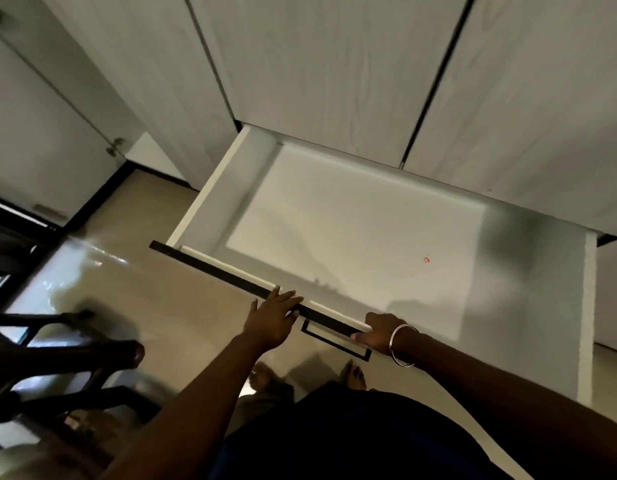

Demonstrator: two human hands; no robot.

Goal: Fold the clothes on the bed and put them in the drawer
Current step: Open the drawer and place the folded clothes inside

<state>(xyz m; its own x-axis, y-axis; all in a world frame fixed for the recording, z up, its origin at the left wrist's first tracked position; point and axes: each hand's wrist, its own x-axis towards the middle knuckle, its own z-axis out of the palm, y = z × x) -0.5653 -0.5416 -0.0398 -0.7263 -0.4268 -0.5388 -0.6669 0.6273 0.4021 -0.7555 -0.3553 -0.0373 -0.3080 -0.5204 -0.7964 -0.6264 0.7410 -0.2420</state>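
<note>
A wide white drawer (210, 195) stands pulled out from the bottom of a wardrobe, and its pale floor holds no clothes, only a tiny red speck (426, 260). Its front edge carries a dark strip and a dark rectangular handle (335, 339). My left hand (274, 317) rests with straight fingers on the dark front edge. My right hand (381, 332), with a silver bangle on the wrist, curls its fingers over the front edge just above the handle. No clothes and no bed are in view.
Tall pale wardrobe doors (335, 64) rise behind the drawer. A dark wooden chair (57, 355) stands at the lower left on the glossy tiled floor (144, 271). My bare feet (265, 375) are just below the drawer front.
</note>
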